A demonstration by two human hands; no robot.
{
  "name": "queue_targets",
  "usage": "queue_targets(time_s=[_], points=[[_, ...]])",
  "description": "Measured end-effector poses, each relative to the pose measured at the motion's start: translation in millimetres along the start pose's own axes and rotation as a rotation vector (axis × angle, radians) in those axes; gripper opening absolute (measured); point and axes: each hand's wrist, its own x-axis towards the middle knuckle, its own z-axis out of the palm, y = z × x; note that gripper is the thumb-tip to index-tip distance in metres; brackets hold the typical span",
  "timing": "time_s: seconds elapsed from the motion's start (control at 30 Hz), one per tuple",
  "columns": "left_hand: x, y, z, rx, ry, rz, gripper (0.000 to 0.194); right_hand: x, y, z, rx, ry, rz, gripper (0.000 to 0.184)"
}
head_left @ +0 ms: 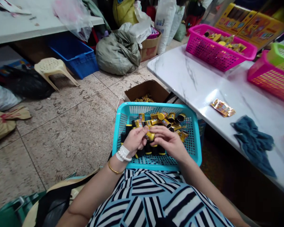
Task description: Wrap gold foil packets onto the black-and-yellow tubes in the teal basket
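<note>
Fingers of the left hand (135,140) were pinched round one yellow piece (150,136) — part-covered, held above the turquoise basket (198,142); those of the right hand (169,140) were half-open beside it, contact obscured.

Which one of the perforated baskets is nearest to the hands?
The turquoise basket, directly beneath the left hand and the right hand; the pink baskets and green basket are farther right.

partly hidden: small yellow piece (150,136) between the two hands.
fingers cover much of it; its markings too small to read. contents of brown box (146,90) cut off by turquoise basket (157,105). green basket (282,58) runs past right edge; white surface (38,22) past left edge. wrapper (222,107) print unreadable.
</note>
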Motion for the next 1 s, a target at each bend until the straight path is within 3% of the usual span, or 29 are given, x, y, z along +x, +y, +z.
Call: queue_targets(time_s=[0.07, 0.13, 0.23, 0.33, 0.43, 0.53, 0.7, 0.9, 1.0], points=[[-6, 2, 1.8, -0.024, -0.025, -0.02, 0.051, -3, -5, 0, -0.082, -0.006, -0.133, 0.016], [-16, 4, 2.4, -0.042, -0.056, -0.023, 0.05, 1, -15, -1, -0.219, 0.081, -0.269, 0.013], [-31, 6, -2.4, -0.022, -0.072, -0.024, 0.051, 14, -35, -9, -0.506, 0.141, -0.372, 0.031], [-42, 7, -12.3, 0.014, 0.018, 0.016, 0.044, 22, -47, -22, -0.648, 0.151, -0.378, 0.061], [-47, 11, -20.9, -0.004, 0.139, 0.088, 0.037, 12, -39, -32, -0.816, 0.132, -0.383, 0.045], [-47, 13, -24.3, -0.058, 0.193, 0.132, 0.034, -13, -20, -39, -1.071, -0.006, -0.316, 0.023], [-46, 0, -17.4, -0.037, 0.141, 0.083, 0.033, -39, -5, -42, -1.533, -0.047, -0.008, 0.023], [-46, -8, -3.5, 0.155, -0.006, 0.012, 0.036, -2, -2, -11, -1.701, -0.266, 0.18, 0.022], [-48, 2, -8.1, 0.25, 0.028, 0.072, 0.033, 10, -1, -6, -1.691, -0.29, 0.216, 0.024]])
